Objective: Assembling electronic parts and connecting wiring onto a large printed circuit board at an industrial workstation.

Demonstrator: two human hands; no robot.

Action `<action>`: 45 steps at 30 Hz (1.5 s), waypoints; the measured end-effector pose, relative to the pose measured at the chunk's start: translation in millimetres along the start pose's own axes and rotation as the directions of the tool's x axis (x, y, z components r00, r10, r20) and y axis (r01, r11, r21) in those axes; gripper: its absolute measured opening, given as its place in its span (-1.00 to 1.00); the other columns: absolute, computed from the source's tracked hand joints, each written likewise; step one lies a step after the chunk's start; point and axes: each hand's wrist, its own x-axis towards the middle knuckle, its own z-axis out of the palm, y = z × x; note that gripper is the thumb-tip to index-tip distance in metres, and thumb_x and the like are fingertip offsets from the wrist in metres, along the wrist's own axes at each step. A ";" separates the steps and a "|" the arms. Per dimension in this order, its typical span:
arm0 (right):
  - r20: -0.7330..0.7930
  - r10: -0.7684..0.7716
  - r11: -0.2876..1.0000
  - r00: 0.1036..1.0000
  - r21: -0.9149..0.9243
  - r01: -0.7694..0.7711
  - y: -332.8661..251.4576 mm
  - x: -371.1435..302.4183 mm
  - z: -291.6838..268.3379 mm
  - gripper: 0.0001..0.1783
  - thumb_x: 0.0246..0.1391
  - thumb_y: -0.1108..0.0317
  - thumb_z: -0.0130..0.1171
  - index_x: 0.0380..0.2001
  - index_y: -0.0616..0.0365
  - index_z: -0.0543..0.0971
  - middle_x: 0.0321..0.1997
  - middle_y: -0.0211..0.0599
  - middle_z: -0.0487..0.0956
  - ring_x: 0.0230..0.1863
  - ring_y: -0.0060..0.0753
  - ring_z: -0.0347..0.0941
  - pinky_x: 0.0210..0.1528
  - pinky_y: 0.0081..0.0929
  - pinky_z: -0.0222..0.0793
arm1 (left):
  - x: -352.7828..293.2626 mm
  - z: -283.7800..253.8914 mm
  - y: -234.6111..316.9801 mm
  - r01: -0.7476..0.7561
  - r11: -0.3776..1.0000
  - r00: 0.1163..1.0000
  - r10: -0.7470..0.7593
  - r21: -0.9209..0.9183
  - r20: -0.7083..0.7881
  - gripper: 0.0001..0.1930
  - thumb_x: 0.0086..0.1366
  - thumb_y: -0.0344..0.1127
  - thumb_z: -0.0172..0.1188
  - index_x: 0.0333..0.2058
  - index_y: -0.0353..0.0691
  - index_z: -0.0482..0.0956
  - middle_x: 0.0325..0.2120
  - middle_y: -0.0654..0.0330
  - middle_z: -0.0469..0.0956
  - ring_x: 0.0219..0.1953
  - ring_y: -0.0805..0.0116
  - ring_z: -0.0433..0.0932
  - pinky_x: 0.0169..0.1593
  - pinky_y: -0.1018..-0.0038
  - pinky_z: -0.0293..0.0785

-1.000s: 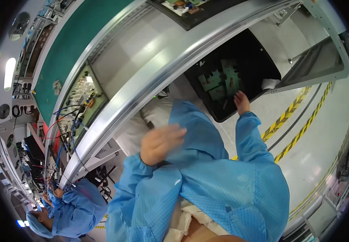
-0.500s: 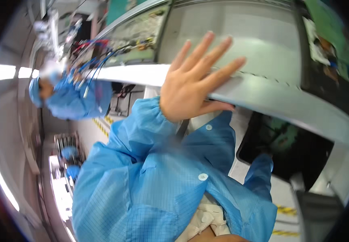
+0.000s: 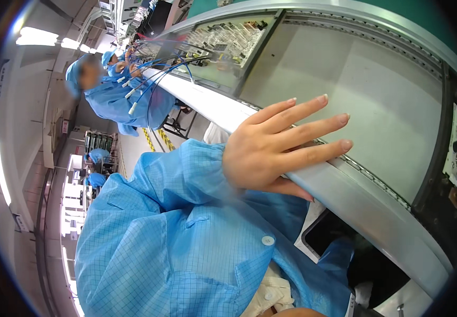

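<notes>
My left hand (image 3: 281,148) reaches across from the left, back upward, fingers stretched out and spread. It lies over the metal edge rail (image 3: 339,203) of the work line, its fingertips past a chain (image 3: 376,182) along the rail. I cannot tell whether the palm touches the rail. Nothing shows in its fingers. Beyond the fingertips is a flat pale grey panel (image 3: 355,105) between dark frame bars. A blue checked sleeve (image 3: 186,169) covers my left arm. My right hand is not seen.
At the far left of the line lies a frame with circuit boards (image 3: 228,42). Blue and black cables (image 3: 159,74) hang over the rail. Another dark frame with parts (image 3: 455,153) sits at the right. Below the rail is a black panel (image 3: 376,269). People in blue (image 3: 128,103) work leftward.
The whole view has shifted and turned. My left hand now appears lower and further right over the rail, its fingers pointing more to the right and still spread.
</notes>
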 end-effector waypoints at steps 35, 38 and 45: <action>-0.535 -0.734 0.659 0.418 -0.415 0.627 -568.4 -454.1 -318.9 -0.80 0.00 0.16 0.14 -0.59 -0.03 0.49 -0.60 -0.49 0.48 -0.56 -0.41 0.37 -0.26 -0.31 0.17 | -264.8 -113.2 -70.6 -0.328 0.511 0.943 0.222 -0.795 -0.247 -0.13 -0.09 -0.15 0.41 0.20 -0.29 0.23 0.09 -0.05 0.37 0.11 -0.01 0.39 0.10 0.20 0.35; -0.357 -0.912 0.335 0.201 -0.370 0.866 -631.0 -460.8 -284.6 -0.90 -0.05 0.25 0.16 -0.56 -0.06 0.51 -0.57 -0.57 0.48 -0.50 -0.50 0.43 -0.19 -0.38 0.24 | -325.8 -138.3 -87.7 -0.164 0.592 0.978 0.203 -0.789 -0.051 -0.28 -0.04 -0.16 0.39 0.11 -0.25 0.35 -0.18 -0.01 0.55 -0.18 -0.01 0.55 -0.15 0.26 0.49; 0.092 -0.996 -0.027 -0.002 -0.275 0.961 -709.1 -456.5 -235.3 -0.80 -0.05 0.31 0.10 -0.29 0.01 0.53 -0.25 -0.49 0.54 -0.21 -0.48 0.46 0.04 -0.32 0.31 | -443.7 -103.5 -96.4 0.234 0.526 0.957 -0.274 -0.818 0.097 -0.71 0.08 -0.42 0.24 -0.17 -0.31 0.52 -0.30 0.01 0.60 -0.29 0.16 0.62 -0.24 0.46 0.48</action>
